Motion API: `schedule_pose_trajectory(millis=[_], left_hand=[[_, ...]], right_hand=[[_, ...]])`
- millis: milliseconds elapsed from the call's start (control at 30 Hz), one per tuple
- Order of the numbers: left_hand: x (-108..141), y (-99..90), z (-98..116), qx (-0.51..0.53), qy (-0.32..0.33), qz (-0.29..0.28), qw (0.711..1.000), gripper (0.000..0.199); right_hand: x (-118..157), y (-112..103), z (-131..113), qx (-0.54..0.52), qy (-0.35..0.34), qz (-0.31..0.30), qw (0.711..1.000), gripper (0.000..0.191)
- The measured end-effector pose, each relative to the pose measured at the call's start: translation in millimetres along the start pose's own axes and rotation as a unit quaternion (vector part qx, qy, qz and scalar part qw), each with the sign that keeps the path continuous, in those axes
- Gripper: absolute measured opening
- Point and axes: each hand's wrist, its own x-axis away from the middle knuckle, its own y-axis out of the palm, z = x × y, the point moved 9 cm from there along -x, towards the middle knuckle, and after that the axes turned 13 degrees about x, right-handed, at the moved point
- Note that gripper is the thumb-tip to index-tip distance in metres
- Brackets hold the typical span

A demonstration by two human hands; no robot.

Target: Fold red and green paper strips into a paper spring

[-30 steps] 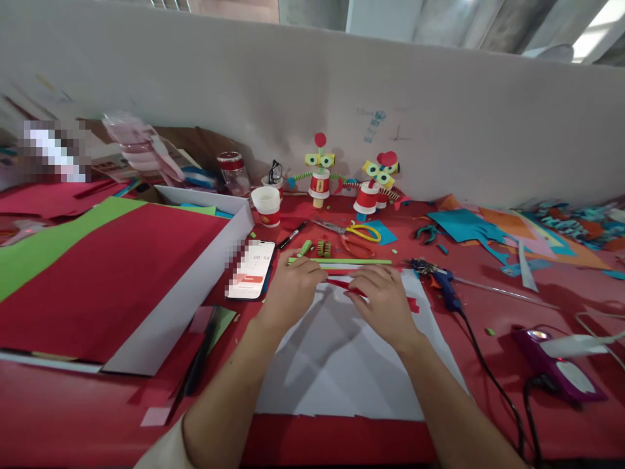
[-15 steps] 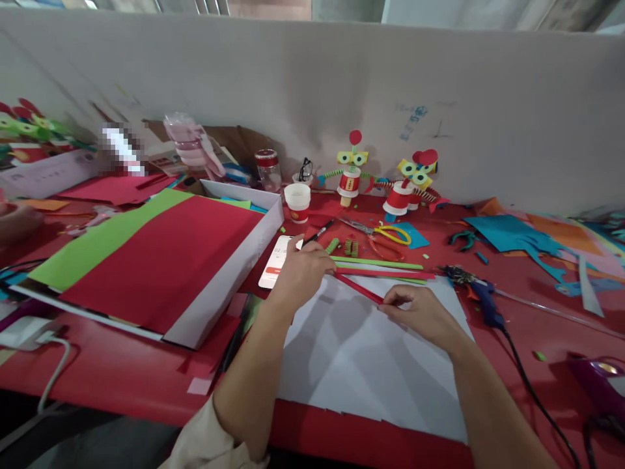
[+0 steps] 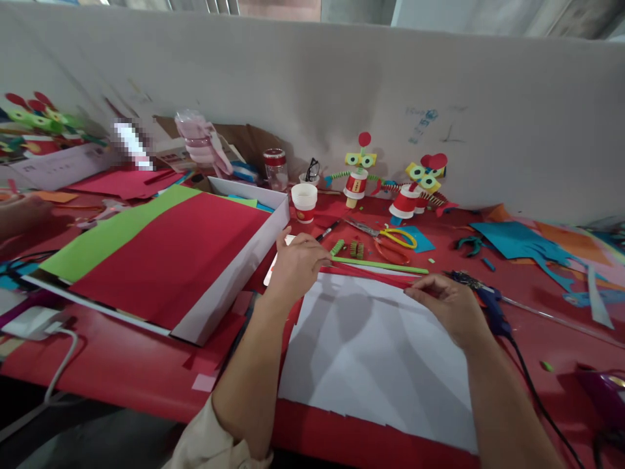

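A narrow red paper strip (image 3: 371, 273) stretches between my two hands above the top edge of a white sheet (image 3: 375, 358). My left hand (image 3: 303, 260) is closed on its left end, over a phone (image 3: 269, 268) that it partly covers. My right hand (image 3: 442, 299) pinches the right end between thumb and fingers. Just behind the red strip lies a green strip (image 3: 390, 266). Small folded green pieces (image 3: 357, 250) rest beyond my left hand, near a black pen (image 3: 328, 230).
Left stands a white box (image 3: 234, 280) with red and green paper. Behind are paper cups (image 3: 305, 200), cup figures (image 3: 356, 185), scissors (image 3: 398, 239) and pliers (image 3: 390, 251). A glue gun (image 3: 491, 306) with its cord lies right. Another person's hand (image 3: 24, 215) is far left.
My right hand has moved right and slightly up. The red strip, slanted down before, now runs closer to level beside the other strips. The view has shifted slightly.
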Motion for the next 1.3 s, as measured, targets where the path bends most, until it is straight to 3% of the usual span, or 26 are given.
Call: schedule_pose_trajectory(millis=[200,500,733,1067,1300], left_hand=[[0.1,4.4,10.8,0.032,-0.018,0.007,0.999,0.022],[1.6,7.2,9.1,0.034,-0.035,-0.003,0.999,0.023],[3.3,11.5,12.0,0.011,-0.023,-0.016,1.0,0.024],[2.8,22.7,42.0,0.101,0.038,-0.037,0.994,0.012],[2.9,21.1,39.8,0.167,-0.027,0.016,0.985,0.009]], right_hand=[[-1.5,-21.7,18.1,-0.11,0.038,0.128,0.985,0.024],[3.6,-32.3,13.5,-0.115,0.056,0.197,0.972,0.024],[4.5,-35.2,10.9,-0.12,0.05,0.197,0.972,0.024],[10.5,-28.6,-11.4,-0.082,-0.067,0.18,0.978,0.013],[13.8,-20.1,-19.5,-0.059,-0.074,0.159,0.983,0.01]])
